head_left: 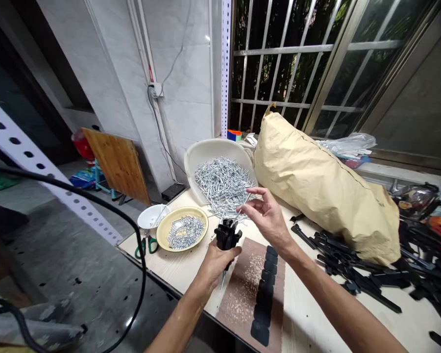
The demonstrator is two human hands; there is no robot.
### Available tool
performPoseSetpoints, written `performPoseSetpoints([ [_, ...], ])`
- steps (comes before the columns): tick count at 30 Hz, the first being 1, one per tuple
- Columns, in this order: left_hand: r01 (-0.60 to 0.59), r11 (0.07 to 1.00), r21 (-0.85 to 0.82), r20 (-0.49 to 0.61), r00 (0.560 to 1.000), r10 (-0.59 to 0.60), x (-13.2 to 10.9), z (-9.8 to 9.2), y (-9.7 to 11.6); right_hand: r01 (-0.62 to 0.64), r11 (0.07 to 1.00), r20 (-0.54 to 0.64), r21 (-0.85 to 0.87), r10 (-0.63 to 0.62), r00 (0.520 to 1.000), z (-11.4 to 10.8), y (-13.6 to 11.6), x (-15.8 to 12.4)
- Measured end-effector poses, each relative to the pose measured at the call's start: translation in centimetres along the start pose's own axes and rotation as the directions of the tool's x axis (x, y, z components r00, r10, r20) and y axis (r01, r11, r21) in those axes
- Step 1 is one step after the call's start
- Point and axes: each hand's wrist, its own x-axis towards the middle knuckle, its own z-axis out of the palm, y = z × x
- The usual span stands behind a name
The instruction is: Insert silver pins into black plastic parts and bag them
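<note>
My left hand (213, 264) is wrapped round a black plastic part (228, 236), held upright over the near edge of the table. A thin metal tip points down below that hand. Just above the part, my right hand (266, 215) pinches a thin silver metal pin (238, 214) between thumb and fingers, its lower end close to the part's top. Whether the pin's end is inside the part, I cannot tell. Behind the hands, a heap of similar silver pins (224, 181) fills a white scoop-shaped basin (194, 159) and spills from its front.
A yellow plate (162, 230) holds small shiny metal pieces, beside a white bowl (147, 215) and green-handled scissors (152, 244). A brown board (238, 294) carries black pads (265, 294) and crumbs. Black plastic parts (371, 284) lie right, near a large paper sack (316, 176).
</note>
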Motion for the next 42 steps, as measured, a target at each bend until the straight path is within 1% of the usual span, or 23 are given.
performPoseSetpoints([
  [3, -0.042, 0.999, 0.025, 0.015, 0.999, 0.042, -0.3, 0.0, 0.6, 0.024, 0.998, 0.026, -0.064, -0.023, 0.999, 1.3, 0.1, -0.8],
  [6, -0.057, 0.997, 0.053, 0.021, 0.998, 0.056, -0.4, -0.2, 0.7, 0.1, 0.984, 0.037, -0.15, -0.095, 0.995, 2.0, 0.5, -1.3],
  [9, -0.074, 0.995, 0.072, 0.02, 0.997, 0.073, -0.3, -0.2, 0.4, 0.166, 0.965, 0.083, -0.205, -0.152, 0.985, 2.4, 0.7, -1.6],
  [11, -0.13, 0.988, 0.085, -0.005, 0.991, 0.131, -0.2, -0.2, 0.1, 0.199, 0.952, 0.116, -0.232, -0.176, 0.978, 2.3, 0.5, -1.8],
  [14, -0.225, 0.967, 0.122, -0.053, 0.971, 0.232, -0.2, -0.1, 0.0, 0.258, 0.93, 0.156, -0.262, -0.223, 0.962, 1.8, -0.4, -2.1],
  [16, -0.257, 0.954, 0.154, -0.089, 0.958, 0.272, -0.3, -0.1, 0.2, 0.274, 0.926, 0.118, -0.258, -0.251, 0.961, 1.1, -1.0, -2.3],
  [19, -0.286, 0.943, 0.171, -0.151, 0.938, 0.312, -0.1, -0.4, 0.7, 0.231, 0.946, -0.054, -0.229, -0.249, 0.967, -0.2, -1.0, -2.9],
  [21, -0.287, 0.945, 0.158, -0.185, 0.931, 0.314, 0.2, -0.8, 1.0, 0.177, 0.963, -0.161, -0.202, -0.211, 0.964, -0.9, -0.2, -3.6],
  [23, -0.273, 0.953, 0.129, -0.212, 0.931, 0.296, 0.9, -1.2, 1.1, 0.109, 0.977, -0.237, -0.183, -0.152, 0.96, -1.5, 1.0, -4.3],
  [25, -0.258, 0.963, 0.077, -0.248, 0.931, 0.269, 1.6, -1.5, 1.1, 0.034, 0.985, -0.286, -0.167, -0.082, 0.955, -1.9, 2.4, -4.8],
  [27, -0.242, 0.97, -0.005, -0.264, 0.936, 0.232, 2.3, -1.7, 1.1, -0.049, 0.991, -0.294, -0.125, 0.01, 0.956, -2.2, 3.9, -5.2],
  [30, -0.206, 0.972, -0.114, -0.188, 0.965, 0.182, 2.7, -1.2, 1.2, -0.179, 0.984, -0.261, -0.024, 0.166, 0.951, -2.4, 5.8, -5.2],
  [33, -0.15, 0.971, -0.184, -0.114, 0.985, 0.131, 2.5, -0.1, 1.3, -0.314, 0.948, -0.18, 0.058, 0.32, 0.93, -2.0, 6.8, -5.0],
  [34, -0.138, 0.97, -0.199, -0.086, 0.989, 0.123, 2.4, 0.4, 1.3, -0.362, 0.928, -0.13, 0.085, 0.37, 0.92, -1.7, 6.9, -5.0],
  [36, -0.138, 0.971, -0.195, -0.042, 0.99, 0.132, 2.3, 1.5, 1.2, -0.451, 0.88, 0.012, 0.151, 0.454, 0.891, -0.8, 6.7, -4.9],
  [38, -0.163, 0.975, -0.149, -0.053, 0.986, 0.157, 2.5, 2.6, 0.9, -0.504, 0.831, 0.141, 0.237, 0.483, 0.864, 0.4, 6.3, -4.8],
  [39, -0.183, 0.976, -0.122, -0.088, 0.981, 0.173, 2.7, 3.0, 0.7, -0.505, 0.818, 0.163, 0.276, 0.478, 0.863, 1.1, 6.2, -4.8],
  [40, -0.199, 0.975, -0.099, -0.129, 0.974, 0.186, 2.9, 3.4, 0.5, -0.489, 0.817, 0.15, 0.306, 0.465, 0.872, 1.6, 6.1, -4.6],
  [41, -0.204, 0.976, -0.08, -0.156, 0.969, 0.189, 3.2, 3.8, 0.2, -0.458, 0.828, 0.105, 0.324, 0.45, 0.887, 2.0, 6.1, -4.5],
  [42, -0.199, 0.978, -0.065, -0.163, 0.969, 0.186, 3.5, 4.0, 0.0, -0.423, 0.845, 0.035, 0.327, 0.436, 0.899, 2.3, 6.2, -4.3],
])
